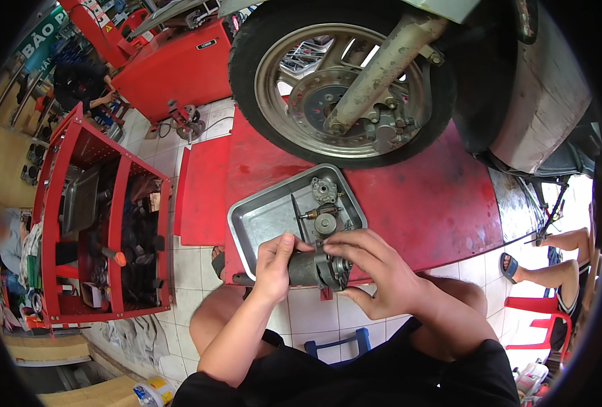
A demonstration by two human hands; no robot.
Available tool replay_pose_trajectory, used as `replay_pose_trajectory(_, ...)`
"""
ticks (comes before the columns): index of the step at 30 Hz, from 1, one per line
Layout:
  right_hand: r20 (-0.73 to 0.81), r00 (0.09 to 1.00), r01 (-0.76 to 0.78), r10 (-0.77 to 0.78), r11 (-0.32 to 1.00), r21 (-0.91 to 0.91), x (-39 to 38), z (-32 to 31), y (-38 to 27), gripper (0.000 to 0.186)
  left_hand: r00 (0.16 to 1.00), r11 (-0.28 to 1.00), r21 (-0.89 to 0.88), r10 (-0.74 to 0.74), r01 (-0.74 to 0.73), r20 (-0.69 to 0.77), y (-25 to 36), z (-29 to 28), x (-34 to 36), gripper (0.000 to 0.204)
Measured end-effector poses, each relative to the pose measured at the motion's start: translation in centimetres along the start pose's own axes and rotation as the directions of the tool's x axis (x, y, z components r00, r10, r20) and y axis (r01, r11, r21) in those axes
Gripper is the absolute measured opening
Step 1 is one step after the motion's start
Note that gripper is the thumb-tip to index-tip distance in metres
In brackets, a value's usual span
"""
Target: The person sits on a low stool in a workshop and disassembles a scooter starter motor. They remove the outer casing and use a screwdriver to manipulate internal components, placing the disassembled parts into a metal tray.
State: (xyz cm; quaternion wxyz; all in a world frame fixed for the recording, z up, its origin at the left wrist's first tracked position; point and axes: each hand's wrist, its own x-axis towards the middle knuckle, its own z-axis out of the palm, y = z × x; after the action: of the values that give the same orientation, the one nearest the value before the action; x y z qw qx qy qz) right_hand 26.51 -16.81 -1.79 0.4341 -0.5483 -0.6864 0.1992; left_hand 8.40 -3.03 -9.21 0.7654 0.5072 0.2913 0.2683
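Above the near edge of the red platform [423, 203], both my hands hold a dark grey cylindrical metal part [304, 271] lying roughly sideways. My left hand [272, 266] is closed round its left end, thumb on top. My right hand [382, 268] grips the other end, where a rounder metal mechanism [340, 270] shows; the fingers lie over it and the thumb is below. Just beyond is a metal tray [264, 211] with a round metal cover [325, 191], a silver disc-shaped part [325, 224] and a thin dark rod [296, 207]. My palms hide part of the cylinder.
A motorbike's front wheel [247, 102] stands on the platform behind the tray. To the left is a red tool cart [114, 234]. A small blue stool [338, 344] is below me. At right, another person's leg [544, 275] shows beside a red plastic chair [535, 305].
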Motion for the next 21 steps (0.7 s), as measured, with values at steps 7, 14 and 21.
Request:
replay_pose_trajectory(7, -0.077, 0.997, 0.009, -0.011, 1.0, -0.021, -0.2, 0.0, 0.1, 0.067, 0.999, 0.999, 0.042, 0.011, -0.01, -0.03, -0.8, -0.3, 0.5, 0.049)
replay_pose_trajectory(14, -0.353, 0.923, -0.055, 0.155, 0.96, 0.276, 0.0, -4.1, 0.7, 0.065, 0.995, 0.923, -0.383, -0.063, 0.026, -0.083, 0.5, -2.8, 1.0, 0.043)
replay_pose_trajectory(21, 0.095, 0.962, -0.211, 0.255, 0.921, -0.328, -0.4, 2.7, 5.0, 0.071, 0.981, 0.972, -0.227, 0.097, -0.057, 0.166, 1.3, -2.5, 0.5, 0.051)
